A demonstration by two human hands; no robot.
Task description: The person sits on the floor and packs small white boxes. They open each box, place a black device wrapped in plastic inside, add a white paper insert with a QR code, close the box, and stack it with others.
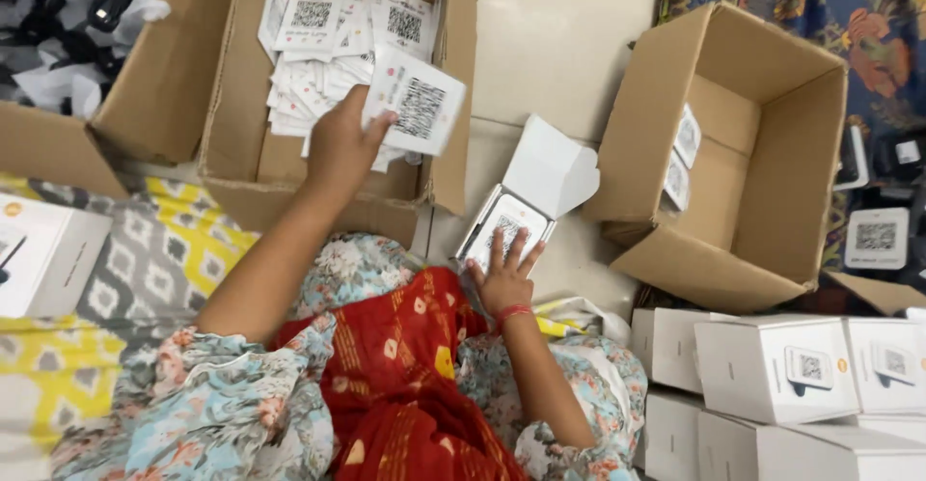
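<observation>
My left hand (340, 143) holds a white card with a square black code pattern (418, 103) over a cardboard box (231, 124) that is full of several such cards (328, 37). My right hand (503, 274) lies flat, fingers spread, on a small open white box (506, 220) on the floor, its lid (550, 167) flipped up. Inside that box a coded card face shows under my fingers.
A large cardboard box (752, 249) lies on its side at right, with small white items inside. Stacked white boxes (772, 384) sit at lower right. Another white box (43, 254) rests on a patterned cloth at left. Dark devices lie at far right.
</observation>
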